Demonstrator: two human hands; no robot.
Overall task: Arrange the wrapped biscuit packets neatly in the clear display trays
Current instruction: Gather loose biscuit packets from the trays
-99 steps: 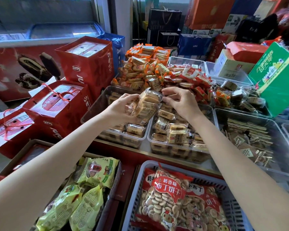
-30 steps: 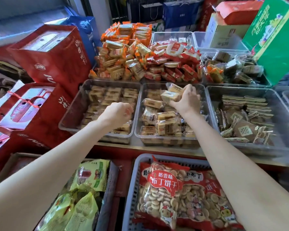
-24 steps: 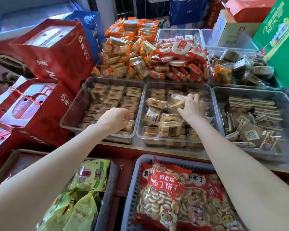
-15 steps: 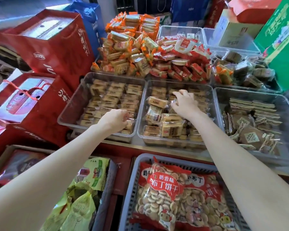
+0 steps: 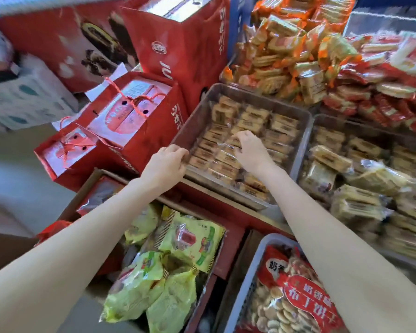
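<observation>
**Both hands at the left tray**

My left arm (image 5: 58, 255) and right arm (image 5: 346, 248) reach forward over the goods. Beyond my left hand stand red gift boxes (image 5: 178, 44); beyond my right hand lies a heap of orange-wrapped packets (image 5: 293, 58). Under both hands sits a clear display tray (image 5: 192, 121) lined with rows of wrapped biscuit packets (image 5: 281, 123). To the right of my right hand, a second clear tray (image 5: 308, 140) holds looser packets. Below my forearms lie green snack bags (image 5: 190, 239) and a red biscuit bag (image 5: 305, 299). My left hand (image 5: 165, 164) curls over the tray's near left rim, gripping it. My right hand (image 5: 249, 150) rests on the packets inside, fingers bent down among them; whether it pinches one I cannot tell.
</observation>
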